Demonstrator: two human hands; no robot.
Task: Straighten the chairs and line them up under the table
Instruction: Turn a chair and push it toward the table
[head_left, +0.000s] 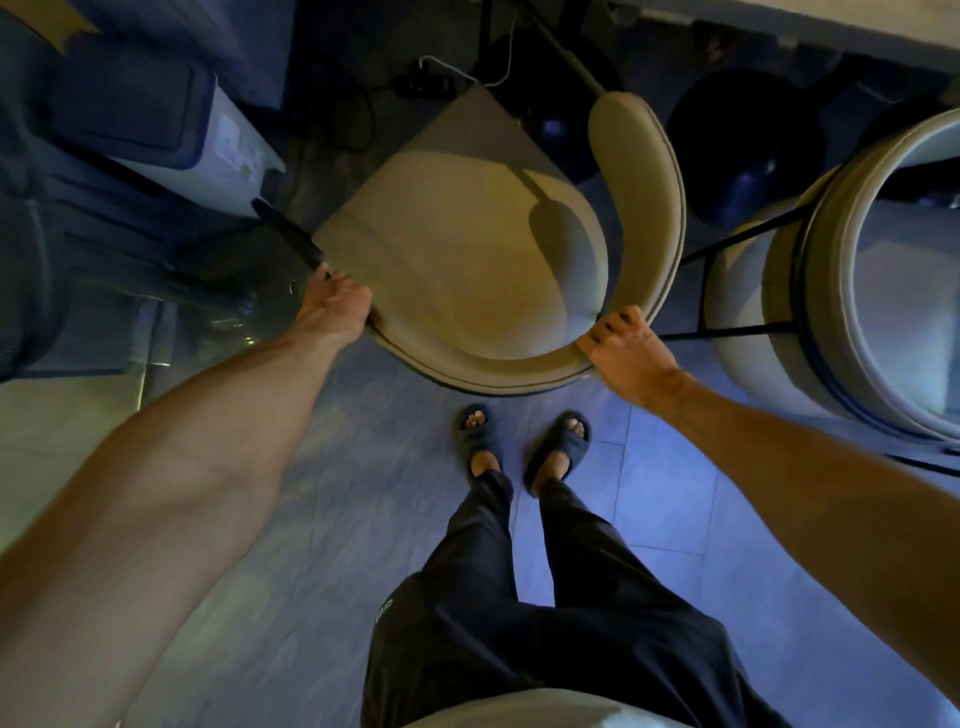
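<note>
At the far left stands a dark storage bin with a pale box just beside it, and a clear plastic mat lies on the tiled floor near them.

The person's left hand is closed on the left end of the curved backrest of a beige chair, where the backrest meets the seat; the fingers wrap over the edge. The chair sits in the middle of the scene, its seat pointing away toward the far side and its round back toward the person. It is turned a little, so the front corner of the seat points to the far left. Behind that corner a black power strip with a white cable lies on the floor.

The person's feet in dark slippers stand on the tiles just near the chair's back, and dark trousers cover the legs.

The right hand is clamped on the right part of the same backrest, fingers curled over the rim.

To the right, a second chair of the same rounded shape stands near the first one, with thin black legs showing between them. At the far right top, the pale edge of the worktop crosses the corner; the seat of the second chair reaches toward it, while the first chair is still mostly out from under it.
</note>
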